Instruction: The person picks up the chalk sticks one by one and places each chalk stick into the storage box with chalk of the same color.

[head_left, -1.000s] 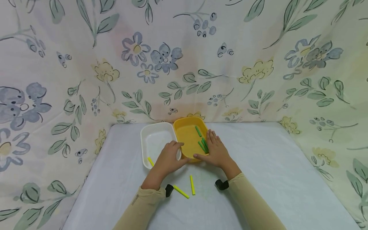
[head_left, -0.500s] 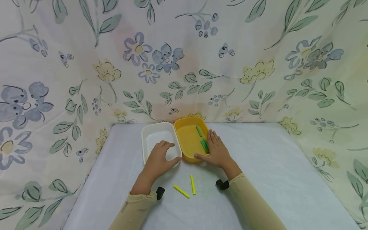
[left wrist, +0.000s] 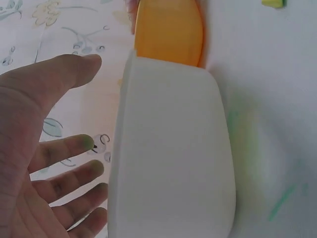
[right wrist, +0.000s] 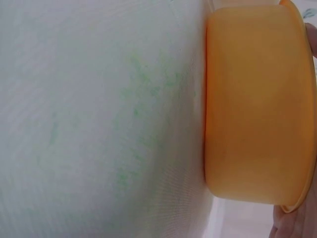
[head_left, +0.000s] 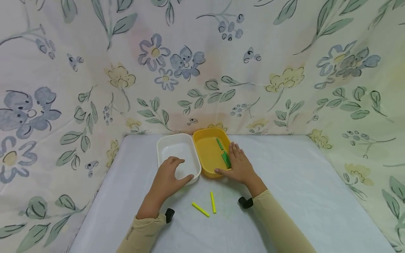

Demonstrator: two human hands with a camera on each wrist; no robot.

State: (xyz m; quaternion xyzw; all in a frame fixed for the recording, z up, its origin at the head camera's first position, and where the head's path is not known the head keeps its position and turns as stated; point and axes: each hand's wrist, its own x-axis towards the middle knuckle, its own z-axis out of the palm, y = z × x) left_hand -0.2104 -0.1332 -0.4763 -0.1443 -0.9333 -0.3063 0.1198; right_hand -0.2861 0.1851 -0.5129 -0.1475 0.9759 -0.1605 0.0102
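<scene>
My left hand (head_left: 166, 179) hovers over the near left part of a white tray (head_left: 179, 137), thumb and fingers spread apart with nothing between them. In the left wrist view, green dust marks its fingertips (left wrist: 95, 168). My right hand (head_left: 241, 167) rests against a yellow tray (head_left: 207, 154), its straight fingers along the right rim and its thumb at the front corner. Inside that tray lie several green chalk sticks (head_left: 219, 144), some partly hidden by the hand. Two yellow chalk sticks (head_left: 200, 209) lie on the white cloth between the arms.
Both trays stand side by side near the back of the cloth-covered table (head_left: 284, 182). A floral curtain (head_left: 202, 70) hangs behind and at both sides. Green smudges (right wrist: 141, 109) mark the cloth. Each wrist carries a small black camera (head_left: 245, 202).
My left hand has moved from the yellow tray leftward over the white tray and back a little, now covering the yellow chalk seen in it earlier. The right hand stays at the yellow tray.
</scene>
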